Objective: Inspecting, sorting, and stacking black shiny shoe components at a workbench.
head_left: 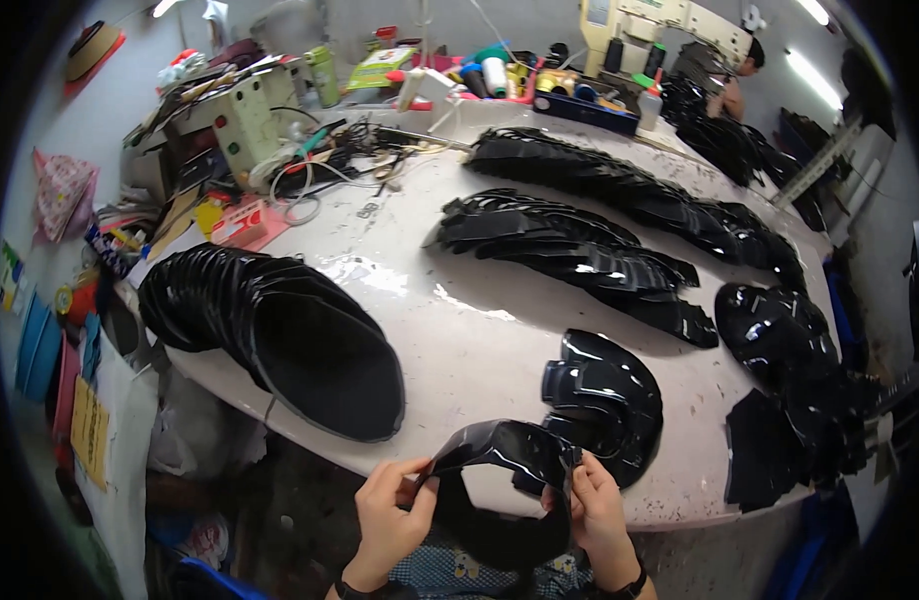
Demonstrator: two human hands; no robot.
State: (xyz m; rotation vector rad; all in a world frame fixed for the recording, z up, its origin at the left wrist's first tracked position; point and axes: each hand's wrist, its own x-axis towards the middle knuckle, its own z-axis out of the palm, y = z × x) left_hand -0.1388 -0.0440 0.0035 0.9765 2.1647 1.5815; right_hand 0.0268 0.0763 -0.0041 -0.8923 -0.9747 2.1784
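Just off the table's front edge I hold a glossy black sun visor (510, 440), a curved band with a dark brim hanging below it. My left hand (395, 510) pinches the band's left end between thumb and fingers. At the opposite end, my right hand (595, 505) is closed on the band, its fingertips partly hidden. Beyond my right hand lies another shiny black curved piece (620, 400), on the table. To the left, a long nested stack of black oval brims (325, 350) rests on its side.
Two rows of nested black pieces (570, 245) run across the white table (430, 400). More black pieces (780, 340) lie at its right edge. Thread spools (495, 75), cables (310, 180) and a sewing machine (620, 30) stand at the back. A person (735, 90) sits far right.
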